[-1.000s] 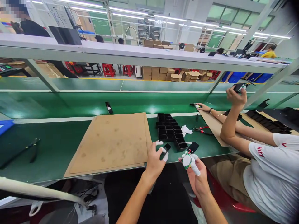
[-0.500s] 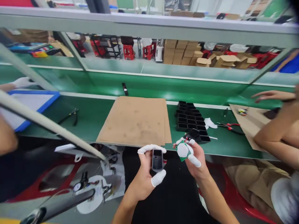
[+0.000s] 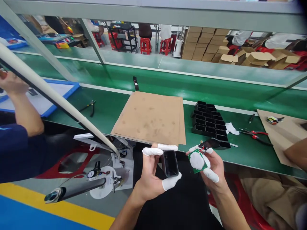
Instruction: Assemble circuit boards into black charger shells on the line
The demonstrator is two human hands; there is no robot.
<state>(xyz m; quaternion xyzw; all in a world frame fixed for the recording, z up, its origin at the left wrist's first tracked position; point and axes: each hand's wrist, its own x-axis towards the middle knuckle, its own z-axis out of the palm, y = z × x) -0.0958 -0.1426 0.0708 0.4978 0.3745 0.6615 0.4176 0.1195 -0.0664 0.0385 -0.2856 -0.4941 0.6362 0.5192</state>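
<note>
White finger cots cover fingertips on both my hands. My left hand [image 3: 153,172] grips a small black rectangular plastic housing [image 3: 170,163] by its ends, its open side turned up toward me. In my right hand [image 3: 214,167] is a green circuit board [image 3: 197,160] with a round white pad over it. Red and black wires and a dark flat part [image 3: 209,144] show beside the board, just above my fingers; how they join is partly hidden. The two hands are apart, held in front of the bench edge.
Brown cardboard sheets [image 3: 151,118] lie on the green bench. Right of them stand rows of black housings [image 3: 208,123], a white tissue [image 3: 232,128] and red-handled pliers [image 3: 255,133]. Cutters [image 3: 92,107] lie left. A white slanted pole [image 3: 59,102] crosses the left side. Co-workers sit on both sides.
The camera view has shifted, so the bench appears farther right. The housing in my left hand has tilted. My right hand still holds the board. The left co-worker's arm has come into view.
</note>
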